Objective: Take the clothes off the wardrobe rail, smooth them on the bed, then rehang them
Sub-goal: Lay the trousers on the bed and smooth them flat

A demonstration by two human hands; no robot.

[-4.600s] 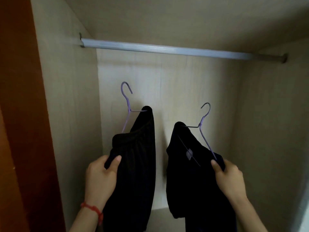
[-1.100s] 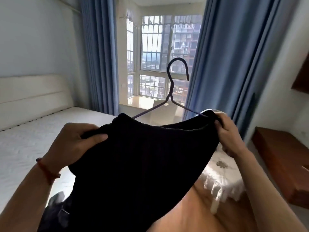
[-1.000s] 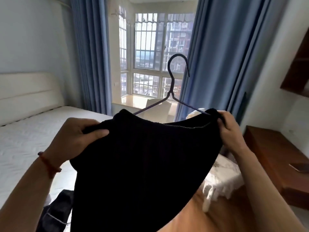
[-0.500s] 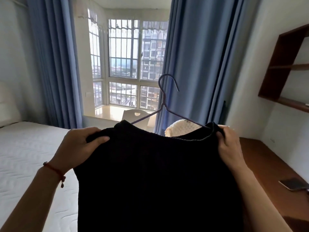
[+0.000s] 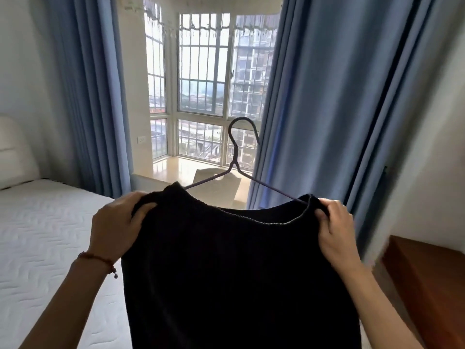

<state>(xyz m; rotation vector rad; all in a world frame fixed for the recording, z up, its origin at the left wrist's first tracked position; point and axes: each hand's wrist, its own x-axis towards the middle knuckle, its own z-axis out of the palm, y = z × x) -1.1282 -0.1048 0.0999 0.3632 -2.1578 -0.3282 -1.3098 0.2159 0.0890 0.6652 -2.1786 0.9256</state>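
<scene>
A black knit garment (image 5: pixel 234 273) hangs spread out in front of me on a thin wire hanger (image 5: pixel 237 157) whose hook points up. My left hand (image 5: pixel 117 227) grips the garment's left shoulder. Its right shoulder is gripped by my right hand (image 5: pixel 336 230), fingers curled over the fabric and the hanger's end. The white quilted bed (image 5: pixel 42 238) lies below and to the left. Neither the wardrobe nor its rail is in view.
Blue curtains (image 5: pixel 327 96) frame a barred bay window (image 5: pixel 201 84) straight ahead, with a pale sill below it. A padded headboard (image 5: pixel 12 152) stands at far left. A brown wooden desk (image 5: pixel 427 278) runs along the right wall.
Since the wardrobe I turned to the room, now holding one garment in both hands. In the last second the view swung right then back left; the garment stays held at chest height.
</scene>
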